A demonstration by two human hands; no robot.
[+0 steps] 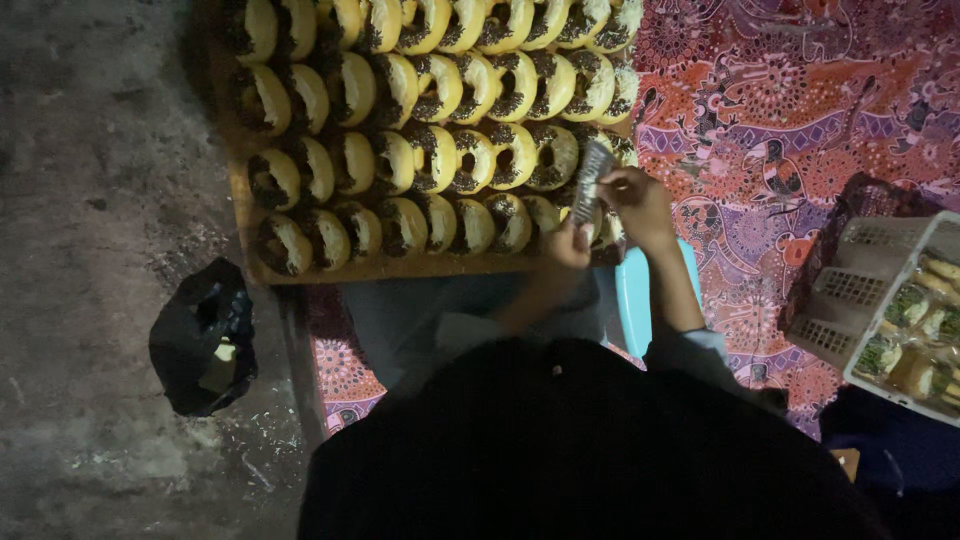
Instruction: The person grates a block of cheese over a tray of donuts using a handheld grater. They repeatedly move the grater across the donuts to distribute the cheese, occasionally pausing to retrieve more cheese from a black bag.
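Dark clothing fills the bottom of my view, and from it my two forearms reach toward twelve o'clock. My right hand (634, 203) and my left hand (570, 243) both pinch a small crinkled silvery packet (591, 180), fingers closed on it, right above left. It hangs over the near right corner of the wooden tray (240, 210), packed with rows of yellow ring doughnuts with dark sprinkles (470, 160). At three o'clock a white plastic crate (880, 300) rests on red patterned cloth (800, 120); at nine o'clock a black plastic bag (200, 340) lies on the floor.
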